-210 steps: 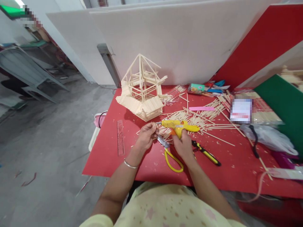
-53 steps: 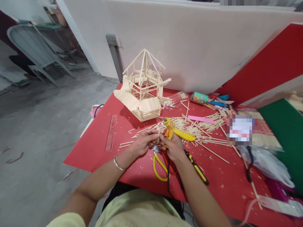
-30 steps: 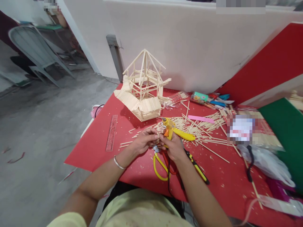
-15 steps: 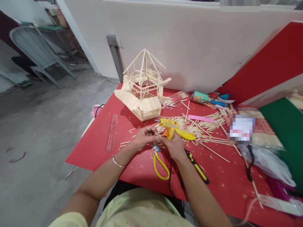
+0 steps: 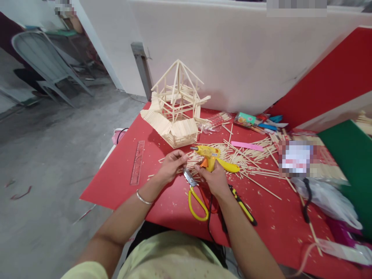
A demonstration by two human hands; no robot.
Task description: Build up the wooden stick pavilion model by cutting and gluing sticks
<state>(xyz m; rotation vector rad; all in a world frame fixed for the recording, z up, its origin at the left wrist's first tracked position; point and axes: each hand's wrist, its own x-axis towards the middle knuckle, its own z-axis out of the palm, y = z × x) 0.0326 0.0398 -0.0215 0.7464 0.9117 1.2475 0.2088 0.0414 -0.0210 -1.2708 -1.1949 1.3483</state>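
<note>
My right hand (image 5: 214, 179) is wrapped round the grip of a yellow glue gun (image 5: 207, 151), whose nozzle points left. An orange trigger shows by the fingers. Left of the nozzle, my left hand (image 5: 173, 166) is closed in a pinch; what its fingertips hold, if anything, is too small to make out. Scissors (image 5: 190, 179) with a yellow handle loop lie on the red tabletop (image 5: 171, 203), between the two hands. Beyond them stands a pavilion-like model (image 5: 183, 128) of thin wooden sticks, with an open pointed frame above and slatted lower roof panels.
Loose wooden sticks (image 5: 255, 153) are strewn behind the glue gun, with a pink strip (image 5: 247, 146) on top. A clear ruler (image 5: 137, 162) lies left, and a yellow-black cutter (image 5: 243, 206) right of my forearm. Plastic bags (image 5: 328, 201) lie far right. A white panel (image 5: 226, 54) stands behind.
My left hand has drawn a little left and up, away from my right hand, so the fingertips are now apart. More of the scissor blades shows. The glue gun has barely moved.
</note>
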